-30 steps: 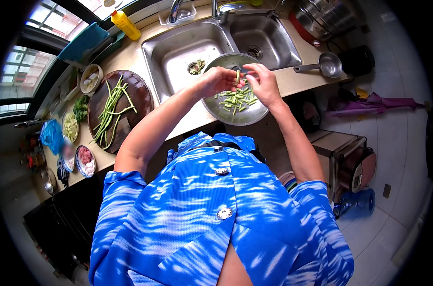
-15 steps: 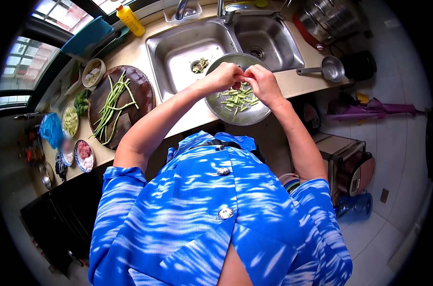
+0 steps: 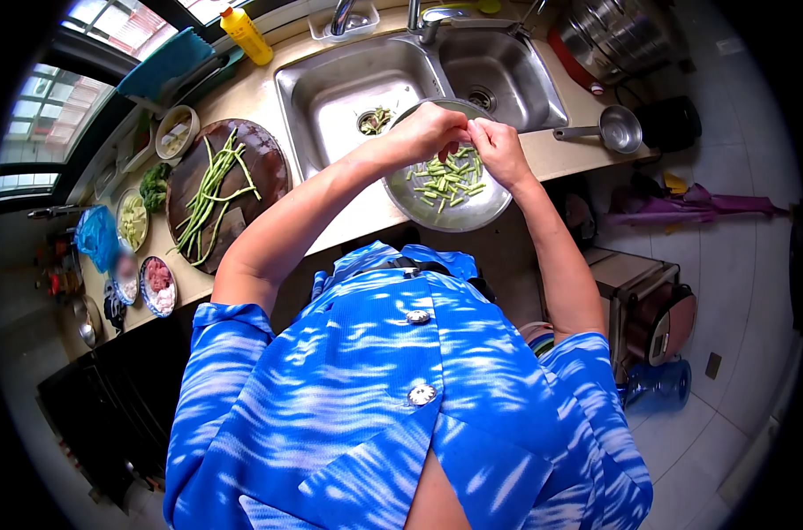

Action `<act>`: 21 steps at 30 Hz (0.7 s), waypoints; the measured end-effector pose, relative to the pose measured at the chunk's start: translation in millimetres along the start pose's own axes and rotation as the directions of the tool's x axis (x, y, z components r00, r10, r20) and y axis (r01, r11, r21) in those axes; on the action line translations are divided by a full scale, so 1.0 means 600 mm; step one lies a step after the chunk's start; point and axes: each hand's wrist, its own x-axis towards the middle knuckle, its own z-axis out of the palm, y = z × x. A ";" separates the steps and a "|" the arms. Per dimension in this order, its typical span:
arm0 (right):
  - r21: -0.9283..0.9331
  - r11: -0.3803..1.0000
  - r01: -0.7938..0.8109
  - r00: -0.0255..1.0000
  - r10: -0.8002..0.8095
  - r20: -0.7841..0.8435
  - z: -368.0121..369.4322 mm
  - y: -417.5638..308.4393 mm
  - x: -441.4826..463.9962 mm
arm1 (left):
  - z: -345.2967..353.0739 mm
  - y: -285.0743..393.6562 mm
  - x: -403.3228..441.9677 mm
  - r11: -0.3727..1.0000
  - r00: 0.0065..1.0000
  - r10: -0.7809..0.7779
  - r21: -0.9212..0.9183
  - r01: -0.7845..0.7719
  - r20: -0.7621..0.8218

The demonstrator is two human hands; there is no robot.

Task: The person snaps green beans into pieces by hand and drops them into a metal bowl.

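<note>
My left hand (image 3: 430,132) and my right hand (image 3: 500,152) meet above a round metal bowl (image 3: 472,215). Both are closed, thumbs and fingers pinched together at the fingertips; whatever is between them is hidden by the fingers. In the bowl below lie many short pieces of green bean (image 3: 450,182). Long whole green beans (image 3: 214,185) are heaped on a round, dark wooden chopping board (image 3: 264,159) to the left. The bowl overlaps the counter's front edge and the sink rim.
Behind the bowl is a double steel sink (image 3: 326,84), with green scraps (image 3: 376,118) at its left drain. A small saucepan (image 3: 620,130) sits on the right. Past the board stand broccoli (image 3: 156,184), a dish of sliced vegetable (image 3: 133,219) and a plate of meat (image 3: 160,284).
My hands have shifted slightly, the right one turning a little and dropping lower, while their fingertips stay together over the bowl. The whole view has moved slightly; the beans look unchanged.
</note>
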 end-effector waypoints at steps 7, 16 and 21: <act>0.853 0.375 -0.363 0.889 0.414 0.196 0.024 0.001 -0.017 | 0.025 -0.018 -0.004 0.864 0.830 0.480 0.317 -0.391 -0.284; 0.852 -0.256 -0.457 0.605 0.612 0.509 0.036 0.004 -0.019 | 0.051 -0.022 -0.019 0.722 0.756 0.572 0.633 -0.279 -0.319; 0.644 0.444 -0.623 0.697 0.688 0.199 0.075 0.095 -0.041 | 0.050 -0.061 -0.063 0.806 0.836 0.397 0.579 -0.120 -0.379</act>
